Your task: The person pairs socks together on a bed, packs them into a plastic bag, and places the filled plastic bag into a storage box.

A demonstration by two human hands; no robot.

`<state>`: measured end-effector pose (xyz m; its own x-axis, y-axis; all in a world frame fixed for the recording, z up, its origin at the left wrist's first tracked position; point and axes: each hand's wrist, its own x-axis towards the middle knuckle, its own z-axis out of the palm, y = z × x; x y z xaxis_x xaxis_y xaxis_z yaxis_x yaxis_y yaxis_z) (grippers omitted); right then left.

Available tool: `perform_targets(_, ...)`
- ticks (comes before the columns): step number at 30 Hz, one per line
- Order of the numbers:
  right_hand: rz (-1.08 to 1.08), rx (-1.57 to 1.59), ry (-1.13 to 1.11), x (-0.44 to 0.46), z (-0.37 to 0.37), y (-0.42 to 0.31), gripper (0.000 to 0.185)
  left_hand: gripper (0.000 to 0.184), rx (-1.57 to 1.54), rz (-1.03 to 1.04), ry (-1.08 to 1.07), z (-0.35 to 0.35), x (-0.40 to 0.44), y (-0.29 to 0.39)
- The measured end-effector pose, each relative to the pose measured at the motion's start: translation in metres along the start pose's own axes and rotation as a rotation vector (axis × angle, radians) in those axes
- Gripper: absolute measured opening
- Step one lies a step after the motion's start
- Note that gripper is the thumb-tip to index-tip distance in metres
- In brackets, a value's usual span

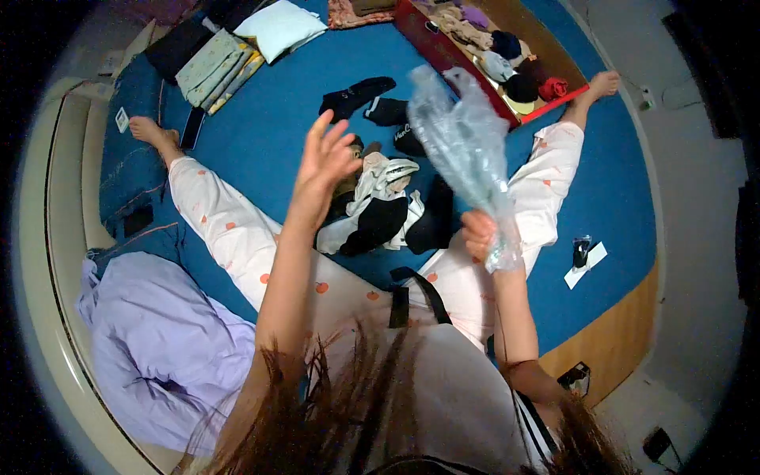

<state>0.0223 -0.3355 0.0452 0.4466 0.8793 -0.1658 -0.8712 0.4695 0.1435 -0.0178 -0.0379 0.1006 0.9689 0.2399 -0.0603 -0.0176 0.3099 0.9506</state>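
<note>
Nearest, at six o'clock, a lap in patterned trousers [322, 287], legs stretched wide, probably to leave both hands room between them. Over at eight, a heap of lilac cloth [166, 340], seemingly pushed aside.

Now to three o'clock, and there's the right hand [477, 233], its grip curled firmly round the plastic bag [467, 134]! The bag sits right in that grip: a short crumpled tail falls over the wrist, the full length rises from the fist towards twelve. Pinched there at its narrow part, it seems held so the rest can stand loose.

Dead centre, a pile of dark and white clothing [380, 222], apparently placed between the legs for easy reach. Up at eleven, the left hand [324, 158]: fingers spread, nothing in the grip, the bag well apart from it across the gap.

Beyond, at twelve, dark socks [356, 99] lie on the blue sheet [261, 103]. Farther off at one, a red box [434, 49] holds bundled clothing, perhaps to contain it; at eleven, a white pillow [283, 32].
</note>
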Motion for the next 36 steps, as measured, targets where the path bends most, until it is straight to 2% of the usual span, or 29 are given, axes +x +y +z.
perform_targets(1,-0.001,-0.138,0.161,0.004,0.005,0.008,0.051,0.065,-0.038,-0.092,0.002,0.003,0.004,0.000)
perform_targets(2,0.032,-0.384,0.122,0.009,0.002,0.008,0.052,0.067,-0.074,-0.189,0.002,0.007,0.009,0.001)
perform_targets(3,-0.023,-0.483,0.216,0.017,0.017,0.020,0.049,0.056,-0.075,-0.281,0.056,0.012,0.016,0.006)
perform_targets(4,-0.079,-0.583,0.310,0.021,0.025,0.028,0.048,0.051,-0.132,-0.235,0.044,0.002,0.024,-0.002)
perform_targets(5,-0.042,-0.788,0.232,0.019,0.023,0.026,0.045,0.045,-0.189,-0.190,0.031,-0.013,0.032,-0.016)
perform_targets(6,-0.016,-0.806,0.232,0.018,0.019,0.019,0.044,0.041,-0.245,-0.146,0.017,-0.023,0.035,-0.023)
perform_targets(7,0.010,-0.822,0.234,0.015,0.015,0.009,0.042,0.023,-0.396,-0.106,0.127,-0.024,0.033,-0.019)
perform_targets(8,0.037,-0.838,0.235,0.011,0.014,0.000,0.041,0.021,-0.554,-0.106,0.072,-0.032,0.030,-0.016)
perform_targets(10,-0.255,-0.446,0.467,0.003,0.014,-0.008,0.034,0.017,-0.869,-0.101,-0.036,-0.050,0.021,-0.007)
perform_targets(11,-0.447,-0.571,0.438,0.004,0.008,-0.011,0.032,0.015,-0.883,-0.061,-0.031,-0.051,0.013,-0.003)
perform_targets(13,-0.560,-0.385,0.187,0.005,-0.017,-0.041,0.030,0.017,-0.877,-0.029,-0.097,-0.063,0.001,0.000)
perform_targets(14,-0.471,-0.073,-0.020,0.007,-0.030,-0.061,0.030,0.018,-0.873,-0.017,-0.129,-0.068,-0.006,0.001)
perform_targets(15,-0.618,-0.093,0.170,0.013,0.009,-0.044,0.031,0.022,-0.756,0.010,-0.084,-0.067,-0.013,0.006)
perform_targets(16,-0.755,-0.227,0.259,0.016,0.018,-0.037,0.032,0.023,-0.575,0.014,-0.066,-0.063,-0.021,0.012)
perform_targets(18,-0.964,-0.640,0.278,0.023,0.022,-0.025,0.031,0.025,-0.211,0.006,-0.030,-0.055,-0.035,0.018)
perform_targets(20,-1.093,-1.181,0.421,0.037,0.043,0.006,0.027,0.024,0.072,0.054,-0.196,-0.042,-0.041,0.021)
perform_targets(21,-1.026,-1.367,0.415,0.044,0.052,0.023,0.025,0.023,0.264,0.069,-0.251,-0.025,-0.046,0.027)
perform_targets(23,-0.784,-1.636,0.336,0.064,0.056,0.047,0.011,0.018,0.321,0.132,-0.432,-0.003,-0.056,0.002)
perform_targets(25,-0.654,-1.935,0.118,0.085,0.054,0.063,0.010,0.011,0.796,0.455,-0.650,0.014,-0.062,-0.003)
perform_targets(26,-0.678,-1.997,-0.028,0.096,0.048,0.069,0.012,0.009,0.781,0.472,-0.677,0.022,-0.066,-0.007)
perform_targets(28,-0.244,-2.096,-0.094,0.107,0.048,0.070,0.026,0.005,0.750,0.497,-0.724,0.033,-0.081,-0.015)
perform_targets(32,-0.538,-2.409,-0.104,0.144,0.009,0.077,0.056,0.007,0.790,0.470,-0.806,0.039,-0.098,-0.015)
perform_targets(34,-0.738,-2.396,-0.156,0.160,0.014,0.071,0.069,0.006,0.781,0.336,-0.844,0.036,-0.108,-0.018)
perform_targets(36,-0.860,-2.076,0.251,0.181,0.011,0.048,0.072,0.005,0.823,0.156,-0.879,0.030,-0.112,-0.017)
